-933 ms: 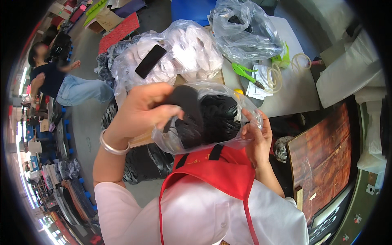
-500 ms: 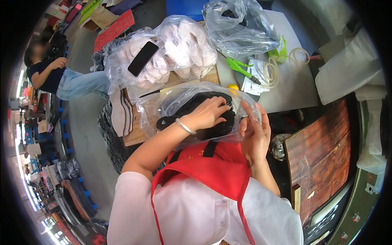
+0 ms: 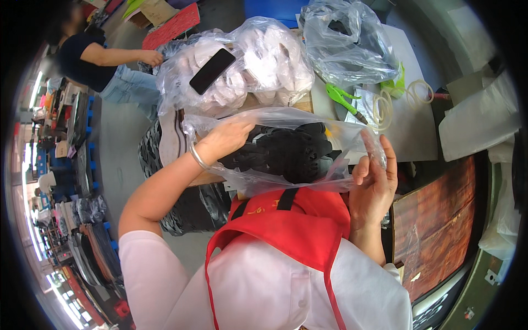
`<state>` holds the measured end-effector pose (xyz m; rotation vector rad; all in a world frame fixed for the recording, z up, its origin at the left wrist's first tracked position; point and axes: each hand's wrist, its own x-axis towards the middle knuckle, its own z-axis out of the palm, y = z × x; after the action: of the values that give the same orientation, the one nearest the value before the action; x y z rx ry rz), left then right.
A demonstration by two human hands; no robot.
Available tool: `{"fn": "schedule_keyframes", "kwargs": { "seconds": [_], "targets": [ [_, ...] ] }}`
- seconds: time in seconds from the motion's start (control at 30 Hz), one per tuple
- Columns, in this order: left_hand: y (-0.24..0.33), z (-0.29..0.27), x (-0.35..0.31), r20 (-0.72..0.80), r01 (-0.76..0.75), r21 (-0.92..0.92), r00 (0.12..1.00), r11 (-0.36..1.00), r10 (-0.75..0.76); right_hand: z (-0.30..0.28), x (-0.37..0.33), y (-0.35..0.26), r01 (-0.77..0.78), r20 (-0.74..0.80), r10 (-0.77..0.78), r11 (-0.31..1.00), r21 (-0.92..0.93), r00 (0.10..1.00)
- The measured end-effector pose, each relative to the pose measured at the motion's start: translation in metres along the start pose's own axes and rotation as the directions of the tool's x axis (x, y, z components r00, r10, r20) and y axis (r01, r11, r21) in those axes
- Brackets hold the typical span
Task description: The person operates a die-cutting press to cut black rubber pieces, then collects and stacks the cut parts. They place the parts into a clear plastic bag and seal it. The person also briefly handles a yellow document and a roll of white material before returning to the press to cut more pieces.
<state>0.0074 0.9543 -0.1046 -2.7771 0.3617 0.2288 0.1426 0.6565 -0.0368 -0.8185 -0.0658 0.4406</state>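
Observation:
A clear plastic bag lies spread in front of me, its mouth held wide. Inside is a pile of black cut pieces that look like shoe parts; their exact kind is hard to make out. My left hand, with a bangle on the wrist, grips the bag at its left side, the fingertips slightly blurred. At the right end, my right hand holds the bag's edge, with film stretched over some of its fingers.
Beyond the bag, a black phone rests on clear bags of pale pieces. To their right are a green-handled tool, a coiled hose and another clear bag. A person stands at far left.
My left hand has moved left from atop the black pieces to the bag's left side. My right hand has shifted right, and the bag's mouth is stretched wider. The other person's arm now reaches out.

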Motion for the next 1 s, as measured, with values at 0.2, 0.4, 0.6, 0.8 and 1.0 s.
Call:
{"fn": "schedule_keyframes", "kwargs": {
  "seconds": [0.2,0.4,0.6,0.8,1.0],
  "targets": [
    [0.01,-0.043,-0.007,0.317,-0.282,0.208,0.925,0.936,0.208,0.011,-0.011,-0.01,0.026,0.058,-0.021,0.996,-0.088,0.998],
    [0.05,-0.042,0.018,0.158,0.147,-0.272,0.982,0.951,-0.106,0.02,-0.018,-0.008,0.018,0.096,0.004,0.974,-0.227,0.995],
    [0.042,0.023,0.072,0.134,0.526,-0.452,0.838,0.72,-0.529,0.021,-0.009,-0.006,0.037,0.156,0.0,0.972,-0.233,0.988],
    [0.021,0.064,0.076,0.215,0.639,-0.432,0.758,0.637,-0.615,0.019,0.004,-0.003,0.148,0.228,-0.108,0.975,-0.165,0.968],
    [0.01,0.08,0.083,-0.054,0.354,-0.74,0.816,0.572,-0.576,0.018,0.006,-0.005,0.281,0.335,-0.215,0.946,-0.162,0.917]
  ]
}}
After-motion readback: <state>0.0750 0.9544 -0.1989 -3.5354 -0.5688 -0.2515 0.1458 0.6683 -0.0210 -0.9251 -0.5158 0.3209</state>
